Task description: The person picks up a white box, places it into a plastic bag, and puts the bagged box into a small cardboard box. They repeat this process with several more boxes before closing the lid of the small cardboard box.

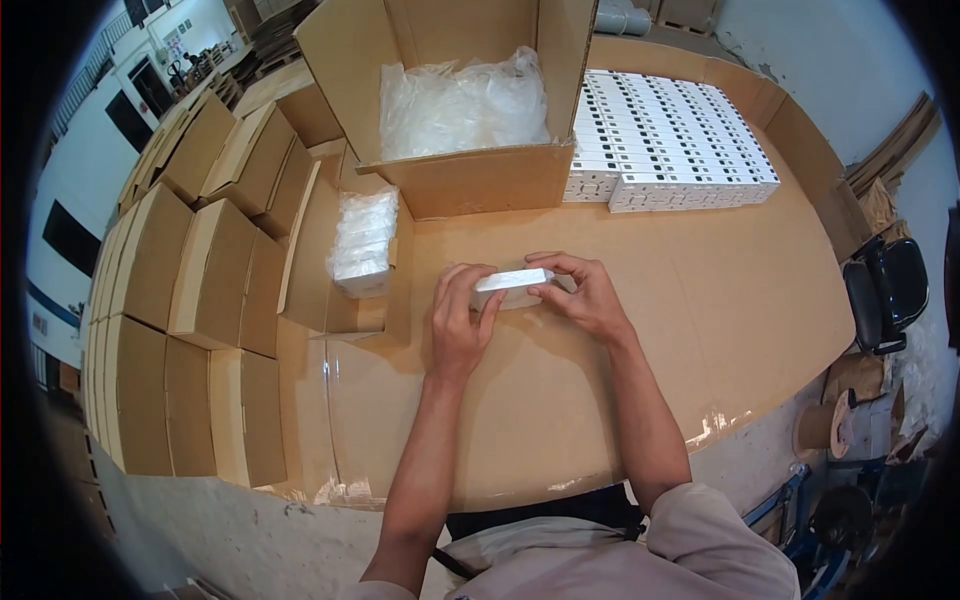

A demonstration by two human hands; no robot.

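Cardboard-covered table [740, 330], carton [490, 182] of clear plastic bags [465, 108], hands nearby.

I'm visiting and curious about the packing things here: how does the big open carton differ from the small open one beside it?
The large carton is taller and wider than the small carton. The large carton holds a loose heap of clear plastic, while the small carton holds a row of wrapped packs. Both are brown and open-topped.
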